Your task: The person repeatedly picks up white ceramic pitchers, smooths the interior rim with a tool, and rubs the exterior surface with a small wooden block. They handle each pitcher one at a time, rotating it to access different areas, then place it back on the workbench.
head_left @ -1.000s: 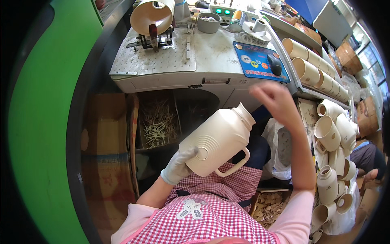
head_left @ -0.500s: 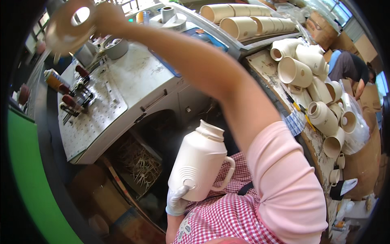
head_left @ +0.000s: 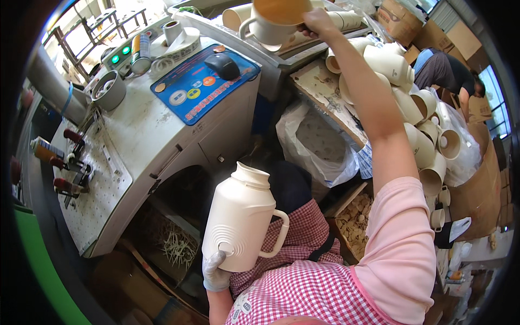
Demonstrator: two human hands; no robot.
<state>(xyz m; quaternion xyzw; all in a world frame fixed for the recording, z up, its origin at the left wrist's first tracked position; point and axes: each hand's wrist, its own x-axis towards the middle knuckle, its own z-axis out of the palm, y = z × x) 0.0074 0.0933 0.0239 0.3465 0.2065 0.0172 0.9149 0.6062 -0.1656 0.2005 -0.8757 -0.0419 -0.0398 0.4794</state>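
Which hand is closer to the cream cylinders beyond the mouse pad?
Right. The right hand is raised in front of the cream cylinders; the left hand is low, gripping the cream jug.

Left hand (head_left: 216, 272) holds cream jug (head_left: 241, 216); right hand (head_left: 320, 25) grips handled vessel (head_left: 272, 31).

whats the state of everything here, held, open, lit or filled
Cream plastic jug with side handle: mouth uncovered, held
White-gloved left hand: gripping the jug near its base
Cream cylindrical cup with side handle: held up, open end showing
Bare right hand: gripping that cup
Round green lights: lit
Black computer mouse: resting on blue rectangular mat
Grey round bowl: open, holding pale items
White plastic bag: open
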